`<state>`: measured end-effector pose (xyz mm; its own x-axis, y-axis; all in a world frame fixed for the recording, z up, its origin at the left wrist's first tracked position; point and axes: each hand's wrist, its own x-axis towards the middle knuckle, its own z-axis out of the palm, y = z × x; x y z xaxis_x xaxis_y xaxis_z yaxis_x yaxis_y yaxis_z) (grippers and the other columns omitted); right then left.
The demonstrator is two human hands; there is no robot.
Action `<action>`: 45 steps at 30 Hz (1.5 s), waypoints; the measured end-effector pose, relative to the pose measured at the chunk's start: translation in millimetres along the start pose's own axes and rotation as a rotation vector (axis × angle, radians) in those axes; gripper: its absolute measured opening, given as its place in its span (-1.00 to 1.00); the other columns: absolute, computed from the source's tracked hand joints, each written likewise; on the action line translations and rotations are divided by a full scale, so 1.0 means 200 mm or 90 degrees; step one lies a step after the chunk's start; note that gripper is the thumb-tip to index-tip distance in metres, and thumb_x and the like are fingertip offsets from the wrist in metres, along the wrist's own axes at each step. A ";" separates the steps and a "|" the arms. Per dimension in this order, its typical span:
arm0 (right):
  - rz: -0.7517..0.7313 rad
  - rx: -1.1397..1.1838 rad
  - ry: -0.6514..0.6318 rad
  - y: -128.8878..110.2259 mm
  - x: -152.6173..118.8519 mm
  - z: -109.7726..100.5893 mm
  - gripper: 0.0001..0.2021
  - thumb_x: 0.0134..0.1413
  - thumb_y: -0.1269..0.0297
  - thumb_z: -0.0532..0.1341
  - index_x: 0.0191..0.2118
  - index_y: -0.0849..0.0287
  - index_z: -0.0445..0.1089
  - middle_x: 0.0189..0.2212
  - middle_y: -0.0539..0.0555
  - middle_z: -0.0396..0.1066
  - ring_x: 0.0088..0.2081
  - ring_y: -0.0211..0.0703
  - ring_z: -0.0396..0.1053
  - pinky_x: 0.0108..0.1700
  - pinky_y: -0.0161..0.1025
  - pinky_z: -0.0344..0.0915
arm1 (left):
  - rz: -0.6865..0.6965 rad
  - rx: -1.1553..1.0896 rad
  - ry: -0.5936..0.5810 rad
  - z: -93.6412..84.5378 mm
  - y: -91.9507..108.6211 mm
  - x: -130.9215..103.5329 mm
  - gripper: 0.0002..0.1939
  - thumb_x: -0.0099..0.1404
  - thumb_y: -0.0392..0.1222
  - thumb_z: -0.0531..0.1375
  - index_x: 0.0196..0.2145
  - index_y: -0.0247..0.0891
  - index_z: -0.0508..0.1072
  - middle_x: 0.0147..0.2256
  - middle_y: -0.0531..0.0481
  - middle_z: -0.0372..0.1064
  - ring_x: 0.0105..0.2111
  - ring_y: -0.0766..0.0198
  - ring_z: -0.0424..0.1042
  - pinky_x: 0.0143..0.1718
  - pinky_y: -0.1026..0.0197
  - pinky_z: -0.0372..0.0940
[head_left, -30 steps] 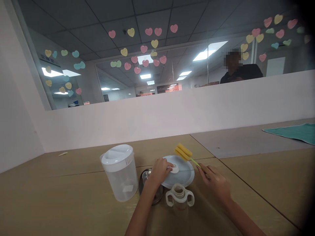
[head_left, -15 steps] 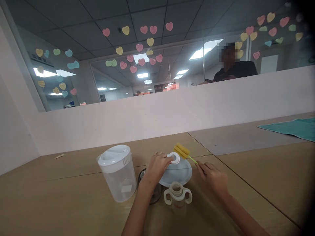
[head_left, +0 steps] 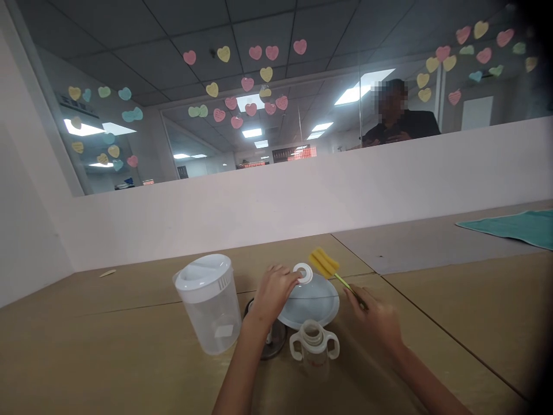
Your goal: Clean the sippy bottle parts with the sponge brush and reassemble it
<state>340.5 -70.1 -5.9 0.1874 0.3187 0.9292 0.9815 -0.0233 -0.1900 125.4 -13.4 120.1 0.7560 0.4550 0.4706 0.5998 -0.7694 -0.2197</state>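
The left hand [head_left: 275,291] has fingers clamped on a white ring [head_left: 309,274], at the basin's [head_left: 313,316] twelve o'clock. The right hand [head_left: 378,318] grips a sponge brush [head_left: 325,264], apparently not touching the ring. The handled bottle [head_left: 315,353], six o'clock, stands uncapped.

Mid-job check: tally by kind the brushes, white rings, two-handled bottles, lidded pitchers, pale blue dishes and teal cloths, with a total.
Brush: 1, in the right hand
White ring: 1, in the left hand
Two-handled bottle: 1
Lidded pitcher: 1
Pale blue dish: 1
Teal cloth: 1
Total: 6
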 end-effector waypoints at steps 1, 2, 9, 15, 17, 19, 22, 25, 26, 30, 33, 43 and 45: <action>-0.006 0.010 -0.004 0.00 0.00 0.00 -0.64 0.20 0.12 -0.01 -0.32 0.20 0.47 -0.54 0.02 0.44 -0.57 -0.36 0.31 -0.51 -0.39 0.05 | 0.001 -0.002 0.000 0.00 0.00 0.00 -0.79 0.33 -0.16 0.00 -0.14 -0.09 0.38 -0.36 0.04 0.38 -0.32 0.24 0.31 -0.30 0.22 0.09; -0.013 0.020 -0.017 -0.01 -0.01 0.01 -0.64 0.20 0.12 -0.01 -0.31 0.20 0.47 -0.54 0.02 0.44 -0.56 -0.35 0.32 -0.49 -0.39 0.06 | 0.000 -0.004 0.000 0.00 0.00 0.00 -0.79 0.33 -0.16 0.00 -0.15 -0.09 0.38 -0.36 0.04 0.38 -0.32 0.24 0.31 -0.30 0.22 0.10; 0.018 -0.002 -0.147 -0.01 -0.02 0.01 -0.58 0.20 0.08 -0.07 -0.42 0.12 0.46 -0.57 0.02 0.42 -0.59 -0.31 0.29 -0.59 -0.36 -0.08 | -0.017 -0.063 0.002 0.00 0.00 -0.02 -0.80 0.32 -0.15 0.02 -0.16 -0.10 0.38 -0.33 0.05 0.39 -0.28 0.24 0.32 -0.27 0.23 0.13; -0.044 0.084 -0.121 -0.04 -0.03 0.01 -0.60 0.21 0.10 -0.05 -0.37 0.16 0.46 -0.56 0.04 0.42 -0.57 -0.35 0.31 -0.51 -0.41 0.04 | -0.087 -0.106 -0.033 -0.02 -0.05 -0.04 -0.81 0.30 -0.11 0.04 -0.21 -0.17 0.38 -0.27 -0.01 0.39 -0.24 0.22 0.32 -0.23 0.23 0.14; -0.033 0.075 -0.107 -0.03 -0.02 0.01 -0.59 0.21 0.08 -0.05 -0.37 0.18 0.46 -0.56 0.04 0.42 -0.58 -0.35 0.30 -0.53 -0.40 0.03 | -0.129 -0.124 -0.053 -0.03 -0.09 -0.06 -0.82 0.29 -0.12 0.06 -0.23 -0.19 0.39 -0.26 -0.03 0.37 -0.23 0.22 0.32 -0.23 0.24 0.15; -0.016 0.056 -0.091 -0.02 -0.02 0.01 -0.58 0.20 0.06 -0.06 -0.36 0.18 0.46 -0.54 0.04 0.43 -0.58 -0.33 0.31 -0.55 -0.38 0.01 | -0.182 -0.151 -0.108 -0.05 -0.13 -0.10 -0.84 0.26 -0.16 0.08 -0.26 -0.22 0.42 -0.24 -0.05 0.35 -0.21 0.23 0.32 -0.22 0.25 0.16; -0.005 0.038 -0.081 0.00 -0.02 0.01 -0.57 0.19 0.04 -0.05 -0.36 0.18 0.46 -0.54 0.04 0.44 -0.59 -0.32 0.31 -0.56 -0.37 0.00 | -0.284 -0.179 -0.236 -0.05 -0.20 -0.16 -0.84 0.16 -0.27 0.12 -0.31 -0.26 0.47 -0.19 -0.07 0.37 -0.19 0.25 0.35 -0.21 0.28 0.18; -0.009 0.036 -0.086 0.00 -0.01 0.01 -0.57 0.19 0.05 -0.05 -0.36 0.19 0.46 -0.57 0.04 0.42 -0.59 -0.32 0.30 -0.56 -0.36 0.00 | -0.348 -0.177 -0.346 -0.03 -0.25 -0.20 -0.88 0.00 -0.33 0.21 -0.42 -0.28 0.52 -0.32 -0.05 0.46 -0.32 0.24 0.42 -0.35 0.30 0.22; -0.010 0.035 -0.086 0.00 -0.01 0.01 -0.57 0.20 0.05 -0.05 -0.36 0.20 0.46 -0.57 0.05 0.42 -0.59 -0.32 0.30 -0.55 -0.36 0.01 | -0.358 -0.175 -0.375 -0.03 -0.26 -0.20 -0.89 -0.05 -0.33 0.25 -0.46 -0.28 0.52 -0.39 -0.05 0.48 -0.38 0.23 0.43 -0.41 0.31 0.22; -0.004 0.033 -0.091 -0.01 -0.01 0.00 -0.57 0.19 0.05 -0.06 -0.36 0.19 0.46 -0.56 0.05 0.43 -0.59 -0.32 0.30 -0.57 -0.36 -0.01 | -0.399 -0.130 -0.439 0.02 -0.27 -0.20 -0.85 -0.18 -0.35 0.32 -0.52 -0.28 0.53 -0.43 -0.09 0.51 -0.41 0.17 0.46 -0.46 0.29 0.24; 0.012 0.030 -0.107 -0.01 -0.02 0.00 -0.58 0.18 0.05 -0.05 -0.35 0.19 0.46 -0.54 0.06 0.44 -0.59 -0.32 0.30 -0.56 -0.37 0.00 | -0.420 -0.078 -0.451 0.06 -0.26 -0.18 -0.81 -0.19 -0.35 0.32 -0.49 -0.28 0.54 -0.37 -0.15 0.51 -0.35 0.11 0.47 -0.38 0.25 0.28; 0.023 0.034 -0.107 -0.01 -0.01 -0.02 -0.56 0.19 0.05 -0.07 -0.37 0.20 0.46 -0.54 0.06 0.45 -0.61 -0.32 0.28 -0.57 -0.37 0.00 | -0.411 -0.030 -0.516 0.22 -0.23 -0.15 -0.72 -0.23 -0.34 0.35 -0.44 -0.25 0.54 -0.35 -0.19 0.51 -0.26 0.02 0.47 -0.26 0.15 0.32; 0.024 0.033 -0.118 -0.01 -0.01 -0.02 -0.56 0.19 0.05 -0.08 -0.37 0.19 0.46 -0.53 0.06 0.45 -0.61 -0.32 0.29 -0.56 -0.36 0.01 | -0.414 -0.033 -0.527 0.24 -0.23 -0.15 -0.71 -0.24 -0.33 0.36 -0.43 -0.26 0.54 -0.33 -0.22 0.51 -0.26 -0.01 0.47 -0.27 0.13 0.33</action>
<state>338.9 -73.6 -5.7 0.2087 0.4881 0.8475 0.9697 0.0091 -0.2441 87.9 28.8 75.3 0.2475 0.9361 -0.2499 0.9570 -0.2765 -0.0878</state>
